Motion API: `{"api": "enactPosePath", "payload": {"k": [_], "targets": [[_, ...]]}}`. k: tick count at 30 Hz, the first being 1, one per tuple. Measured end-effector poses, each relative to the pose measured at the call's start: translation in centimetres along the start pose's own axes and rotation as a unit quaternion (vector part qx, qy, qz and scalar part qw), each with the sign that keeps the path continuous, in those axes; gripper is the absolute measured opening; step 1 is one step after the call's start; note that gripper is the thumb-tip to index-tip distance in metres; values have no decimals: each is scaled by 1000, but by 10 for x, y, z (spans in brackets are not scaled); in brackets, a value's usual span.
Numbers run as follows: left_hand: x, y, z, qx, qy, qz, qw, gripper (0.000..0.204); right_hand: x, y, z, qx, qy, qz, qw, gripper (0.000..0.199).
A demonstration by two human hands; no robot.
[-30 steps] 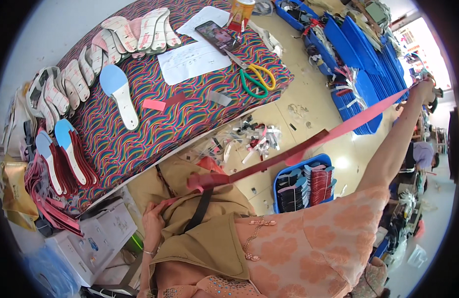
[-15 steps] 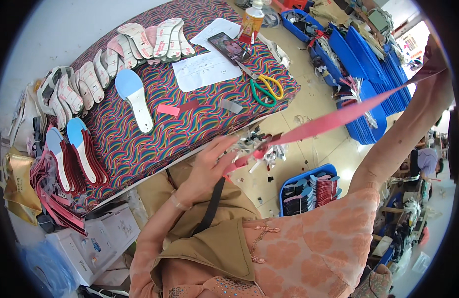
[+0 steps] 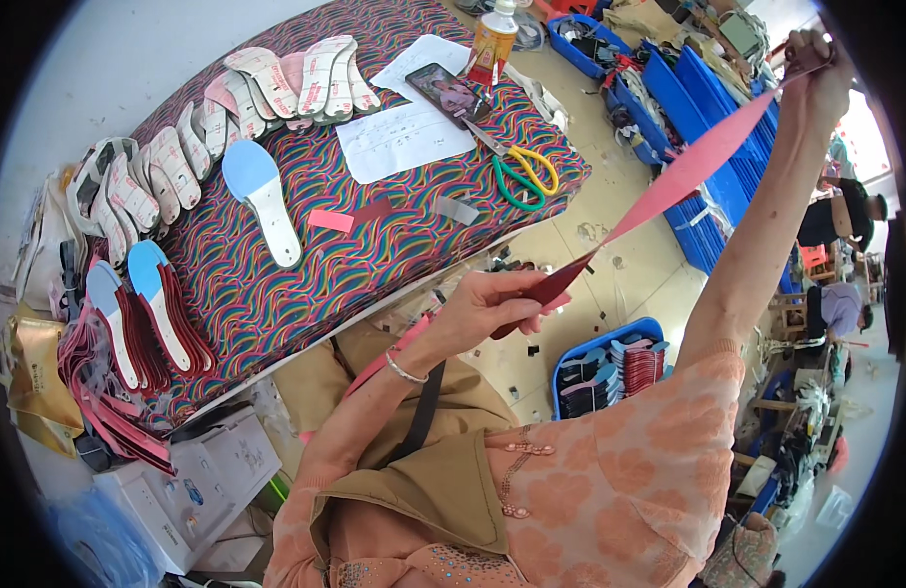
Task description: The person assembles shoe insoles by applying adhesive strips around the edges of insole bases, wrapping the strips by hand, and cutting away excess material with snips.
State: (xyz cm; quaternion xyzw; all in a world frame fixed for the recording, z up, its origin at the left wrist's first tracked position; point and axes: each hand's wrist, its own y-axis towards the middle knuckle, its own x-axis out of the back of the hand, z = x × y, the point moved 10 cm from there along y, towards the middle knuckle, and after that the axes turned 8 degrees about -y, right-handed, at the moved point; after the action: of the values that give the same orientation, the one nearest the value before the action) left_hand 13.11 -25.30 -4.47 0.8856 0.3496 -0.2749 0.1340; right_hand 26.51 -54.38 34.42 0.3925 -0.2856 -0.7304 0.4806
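Note:
A long strip [image 3: 683, 169], pink on one face and dark red on the other, is stretched diagonally between my hands, twisted partway along. My left hand [image 3: 487, 312] is closed on its lower part in front of the table edge, dark red face showing. High at the upper right, my right hand [image 3: 817, 73] grips the far end. A pink tail of the strip hangs below my left wrist, over the brown apron [image 3: 453, 480]. Nearest on the table are a short pink piece [image 3: 332, 219], a grey piece [image 3: 457, 209] and scissors [image 3: 524, 179] with green and yellow handles.
A single blue-and-white insole [image 3: 264, 201] lies on the patterned cloth [image 3: 374, 260]. Insoles [image 3: 267, 83] line the back edge; dark red stacks [image 3: 164, 304] stand at left. A phone [image 3: 445, 93] rests by papers and a bottle [image 3: 493, 44]. A blue basket [image 3: 610, 367] sits on the floor.
My left hand has shifted right and slightly down, with the strip's dark red face now showing in it. My right hand has moved left and up, and the strip hangs steeper.

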Motion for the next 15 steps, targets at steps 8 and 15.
{"api": "enactPosePath", "payload": {"k": [8,15], "targets": [[17,-42,1,71,-67,33,995,44,115,3,-62,-59,-137,-147,978,16],[32,-78,-9,58,-149,-42,986,44,251,7,-113,-41,-191,-245,950,15]]}}
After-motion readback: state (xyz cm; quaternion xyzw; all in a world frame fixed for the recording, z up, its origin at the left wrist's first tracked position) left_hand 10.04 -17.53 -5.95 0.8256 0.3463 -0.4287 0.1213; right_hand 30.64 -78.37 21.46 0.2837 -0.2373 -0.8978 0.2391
